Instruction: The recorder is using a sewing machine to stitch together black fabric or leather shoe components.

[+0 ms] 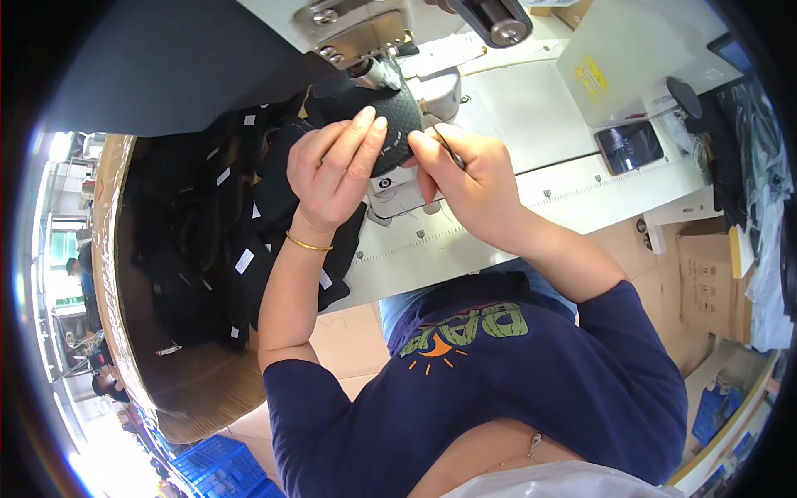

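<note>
A dark, textured fabric piece (404, 108) with pale marks along its edge lies under the head of a sewing machine (353, 37). My left hand (332, 166) is closed on its near left part, fingers pressed together. My right hand (469, 170) pinches the right edge of the same piece between thumb and forefinger. A thin dark tool (449, 149) runs between the right-hand fingers; its kind cannot be made out. My fingers hide part of the fabric. Loose threads (404, 202) lie on the machine bed just below the hands.
At left, a large cardboard box (120, 249) holds black fabric pieces (191, 241) with white labels. A ruler strip (490, 210) runs along the white table's front. A phone (631, 148) lies at right. Blue crates (217, 466) and a carton (706, 282) stand lower down. People (108, 383) are far left.
</note>
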Demonstrator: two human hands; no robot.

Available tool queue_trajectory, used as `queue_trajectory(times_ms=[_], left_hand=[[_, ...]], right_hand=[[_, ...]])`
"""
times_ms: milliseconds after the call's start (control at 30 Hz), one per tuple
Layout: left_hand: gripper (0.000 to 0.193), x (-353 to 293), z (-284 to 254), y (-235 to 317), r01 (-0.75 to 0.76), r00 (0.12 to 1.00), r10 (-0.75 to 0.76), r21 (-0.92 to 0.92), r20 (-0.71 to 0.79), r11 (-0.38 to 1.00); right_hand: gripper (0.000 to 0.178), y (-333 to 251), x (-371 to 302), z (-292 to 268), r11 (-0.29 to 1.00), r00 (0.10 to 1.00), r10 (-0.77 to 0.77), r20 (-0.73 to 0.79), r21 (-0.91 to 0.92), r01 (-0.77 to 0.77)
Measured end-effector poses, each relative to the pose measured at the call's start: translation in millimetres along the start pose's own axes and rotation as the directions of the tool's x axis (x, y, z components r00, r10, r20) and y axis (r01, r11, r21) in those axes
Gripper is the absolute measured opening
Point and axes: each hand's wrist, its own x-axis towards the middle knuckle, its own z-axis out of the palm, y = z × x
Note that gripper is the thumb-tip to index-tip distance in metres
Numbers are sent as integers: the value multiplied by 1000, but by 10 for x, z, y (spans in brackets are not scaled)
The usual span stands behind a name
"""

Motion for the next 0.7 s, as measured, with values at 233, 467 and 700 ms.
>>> queue_trajectory(times_ms=[233,467,700], left_hand=[[39,-24,150,-56,85,996,-84,22,-34,996],[40,36,117,-16,154,987,-156,83,25,985],[28,320,-99,202,136,984,-155,194,87,971]], right_hand=[[30,84,141,23,1000,999,1,-38,12,-1],[30,133,184,66,997,998,9,-60,75,-5],[28,53,206,30,967,991,121,-55,233,-105]])
